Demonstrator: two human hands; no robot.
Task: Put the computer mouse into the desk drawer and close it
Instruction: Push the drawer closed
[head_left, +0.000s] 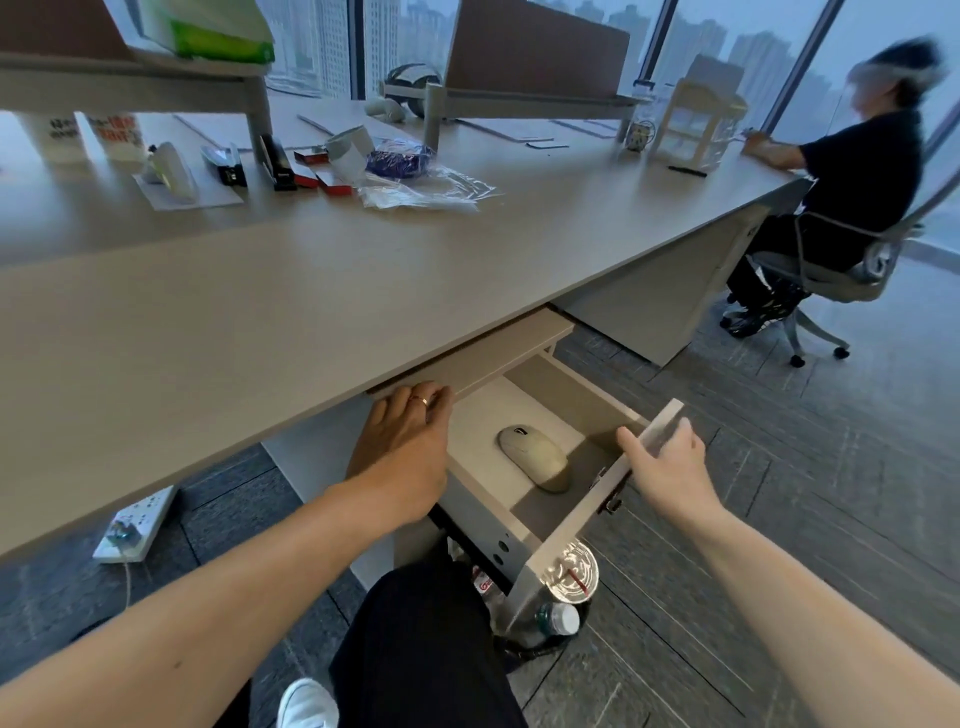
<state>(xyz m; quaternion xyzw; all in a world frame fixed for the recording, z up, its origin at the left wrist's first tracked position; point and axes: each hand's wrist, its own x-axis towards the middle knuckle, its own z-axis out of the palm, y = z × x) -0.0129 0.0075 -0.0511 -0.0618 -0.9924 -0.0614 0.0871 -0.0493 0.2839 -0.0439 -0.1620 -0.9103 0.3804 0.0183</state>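
A beige computer mouse (535, 457) lies flat on the floor of the desk drawer (571, 525), which stands pulled out under the long desk (218, 332). My right hand (670, 462) grips the top edge of the drawer's front panel near its right end, thumb inside, fingers outside. My left hand (405, 447) rests over the drawer's left side near the desk's underside, fingers spread, holding nothing, a ring on one finger. The mouse lies between the two hands and neither touches it.
A bin with a cup lid and bottles (563, 587) stands just below the drawer front. A power strip (137, 522) lies on the floor at left. Boxes and a plastic bag (415, 182) clutter the desk's far side. A seated person (852, 171) is at the right.
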